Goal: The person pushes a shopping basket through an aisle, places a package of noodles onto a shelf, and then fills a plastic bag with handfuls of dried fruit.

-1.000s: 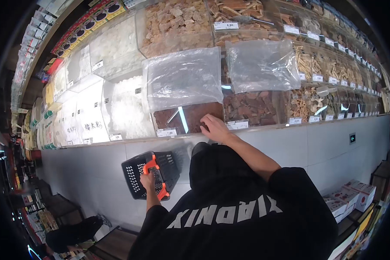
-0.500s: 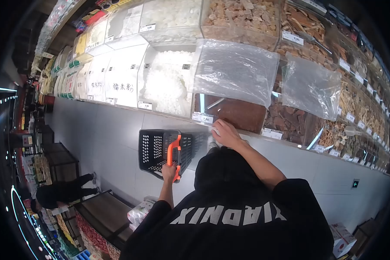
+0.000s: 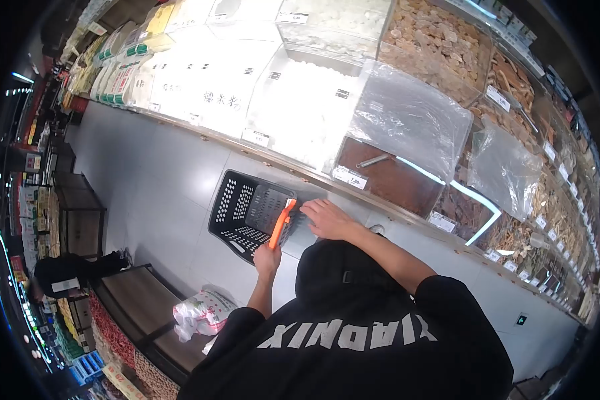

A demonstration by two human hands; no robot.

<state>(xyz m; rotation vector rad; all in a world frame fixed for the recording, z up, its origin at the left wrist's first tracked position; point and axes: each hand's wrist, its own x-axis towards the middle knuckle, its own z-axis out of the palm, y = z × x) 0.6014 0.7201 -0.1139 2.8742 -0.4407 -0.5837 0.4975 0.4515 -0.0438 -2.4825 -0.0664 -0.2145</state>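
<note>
My left hand (image 3: 268, 259) is wrapped round the orange handle (image 3: 281, 225) of a black plastic shopping basket (image 3: 221, 223) with perforated walls. Nothing shows inside the basket. To its right, my right hand (image 3: 328, 220) has its fingers stretched out toward the basket's right side, fingertips close to the rim and holding nothing visible. Beyond that hand, a clear bin of brown powder (image 3: 397, 175) stands at the display's front edge, with a metal-handled scoop (image 3: 373, 161) in it.
Clear bins of white goods (image 3: 307, 110) and dried brown pieces (image 3: 433, 40) fill the long display. Plastic sheets (image 3: 410, 117) cover some bins. At lower left are a dark low table (image 3: 130, 300), a white plastic bag (image 3: 203, 312) and a person in black (image 3: 70, 273).
My right hand has left the bin's front edge and moved down and left toward the basket, its fingers stretching out. The basket has turned, and the whole view has rotated.
</note>
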